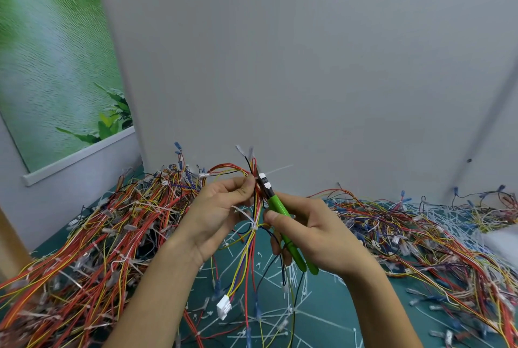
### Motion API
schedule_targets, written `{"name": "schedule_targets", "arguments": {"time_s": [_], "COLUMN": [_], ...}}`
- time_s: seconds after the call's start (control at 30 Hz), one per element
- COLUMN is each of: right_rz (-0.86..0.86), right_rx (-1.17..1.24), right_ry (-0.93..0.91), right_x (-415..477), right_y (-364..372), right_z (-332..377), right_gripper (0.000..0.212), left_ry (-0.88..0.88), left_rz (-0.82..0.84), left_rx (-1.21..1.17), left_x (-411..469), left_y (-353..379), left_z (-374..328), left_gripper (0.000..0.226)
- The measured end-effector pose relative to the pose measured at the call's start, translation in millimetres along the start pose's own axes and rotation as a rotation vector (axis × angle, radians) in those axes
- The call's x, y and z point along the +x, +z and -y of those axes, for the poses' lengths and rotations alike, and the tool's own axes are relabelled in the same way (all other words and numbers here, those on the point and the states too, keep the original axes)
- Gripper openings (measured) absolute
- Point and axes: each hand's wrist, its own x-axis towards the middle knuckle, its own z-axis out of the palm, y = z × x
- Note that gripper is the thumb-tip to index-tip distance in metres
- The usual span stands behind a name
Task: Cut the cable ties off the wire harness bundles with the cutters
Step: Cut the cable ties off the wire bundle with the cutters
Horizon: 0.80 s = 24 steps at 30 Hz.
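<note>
Cutter nose up at the top tie, bundle held upright between my hands

My left hand (221, 207) pinches the multicoloured wire harness bundle (254, 238), thumb and fingers curled round it. The bundle's long axis runs near vertical. The white plastic cable tie (262, 176) sits at the top, just above my left fingertips, its tail pointing right. My right hand (314, 232) is wrapped round the green-handled cutters (280, 211), which slant up and left so their nose meets that tie; the right hand is nearer the cut. I cannot tell whether the blades have closed. A second white tie (253, 225) waits lower down
</note>
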Motion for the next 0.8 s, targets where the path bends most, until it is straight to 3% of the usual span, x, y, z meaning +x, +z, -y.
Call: {"name": "schedule_targets", "arguments": {"time_s": [0.5,0.63,0.8], "right_rz": [-0.047,-0.042,-0.027], "right_rx": [-0.079,-0.029,0.041], "right_ry": [0.007,0.014,0.032], "right_x": [2,1,2], "right_y": [3,3,3], "right_z": [-4,-1,0], "right_gripper": [0.027,0.023,0.017], "left_ry": [0.065,0.144,0.303], "left_rz": [-0.076,-0.122,-0.191], "left_rx": [-0.048,0.040,0.228], "left_x": [-1,0,2], "left_y": [10,10,7], "left_z": [5,8,11], "left_gripper": [0.015,0.021,0.010]}}
